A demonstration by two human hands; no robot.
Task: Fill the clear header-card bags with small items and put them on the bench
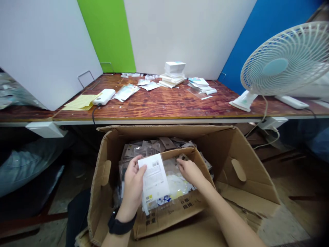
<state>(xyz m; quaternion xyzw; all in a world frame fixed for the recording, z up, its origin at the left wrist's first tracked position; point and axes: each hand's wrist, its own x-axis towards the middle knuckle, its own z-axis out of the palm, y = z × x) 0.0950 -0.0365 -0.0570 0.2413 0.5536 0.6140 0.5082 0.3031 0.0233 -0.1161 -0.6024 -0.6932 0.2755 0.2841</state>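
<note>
My left hand (134, 180), with a black band on the wrist, grips a white printed card (154, 178) that appears to sit in a clear plastic bag. Thumb on its face, the fingers are behind it. My right hand (189, 171) is over the smaller cardboard box (177, 212), its fingers curled together near the far right inside corner. What those fingers hold, if anything, is hidden. Clear plastic packets (177, 181) with blue and yellow bits lie in that small box. It rests tilted inside a large open carton (231, 154), among many bagged cards (167, 142).
Beyond the carton runs a wooden table (164, 106) with a stack of white boxes (174, 68), loose packets (125, 92), yellow paper (81, 102) and a white power bank (104, 96). A fan (276, 67) stands at right. The carton's side walls rise beside both forearms.
</note>
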